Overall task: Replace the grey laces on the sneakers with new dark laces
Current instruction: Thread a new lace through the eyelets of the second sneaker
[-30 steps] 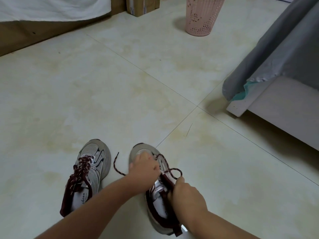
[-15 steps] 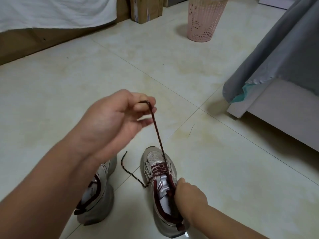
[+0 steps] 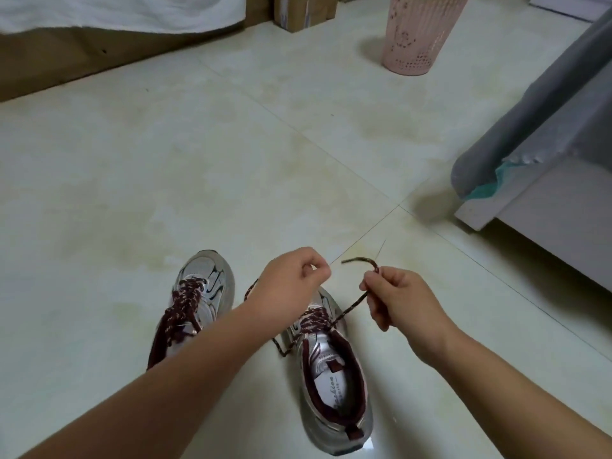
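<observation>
I see my right hand (image 3: pixel 402 301) pinching one dark lace end (image 3: pixel 351 306) above the right sneaker (image 3: pixel 331 376) at six o'clock; my left hand (image 3: pixel 291 279) is curled, pinching the other end. The laced left sneaker (image 3: pixel 195 299) sits just beside it.

Two silver sneakers on pale tiled floor (image 3: pixel 165 180), toes pointing away. Right sneaker (image 3: pixel 334 376) sits below and between the two hands; left sneaker (image 3: pixel 195 303) lies just left of the left forearm, partly covered by it. Both carry dark maroon speckled laces. Right hand (image 3: pixel 402 299) pinches one lace end (image 3: pixel 351 304) between thumb and fingers; the strand runs taut from the eyelets up to it, tip curling out above the fingers. Left hand (image 3: pixel 291 281) is curled, fingertips together; what it grips cannot be made out. A second lace strand (image 3: pixel 278 346) trails on the floor beneath the left wrist. Pink perforated bin (image 3: pixel 420 34) far beyond the hands; grey cloth (image 3: pixel 536 104) draped over furniture beyond the right hand.
</observation>
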